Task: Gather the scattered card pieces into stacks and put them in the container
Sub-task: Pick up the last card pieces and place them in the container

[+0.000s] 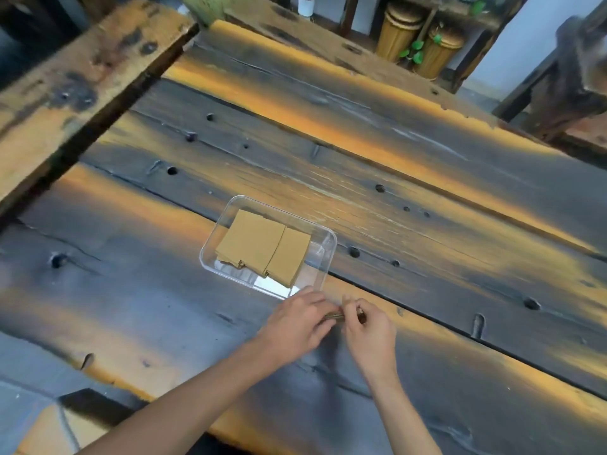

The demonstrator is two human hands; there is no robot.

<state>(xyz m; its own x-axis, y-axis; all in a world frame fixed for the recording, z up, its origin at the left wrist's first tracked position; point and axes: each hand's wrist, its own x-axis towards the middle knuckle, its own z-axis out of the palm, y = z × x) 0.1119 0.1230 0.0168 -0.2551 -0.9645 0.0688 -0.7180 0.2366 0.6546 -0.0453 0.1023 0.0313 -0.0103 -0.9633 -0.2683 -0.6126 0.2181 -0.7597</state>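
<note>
fingers: left hand [297,323] and right hand [368,326] both curled, pinching one small card stack [335,316] between them
container [328,244]: just beyond fingertips, two card piles [262,246] inside

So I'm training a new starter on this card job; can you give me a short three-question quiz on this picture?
1. True or false: the clear container already holds brown card pieces.
2. What are the left hand and right hand doing? A) resting flat on the table B) holding a small stack of cards between them C) lifting the container
3. Fill in: the hands are just ____ the container, on the side nearest the person.

Key: 1 true; 2 B; 3 outside
</note>
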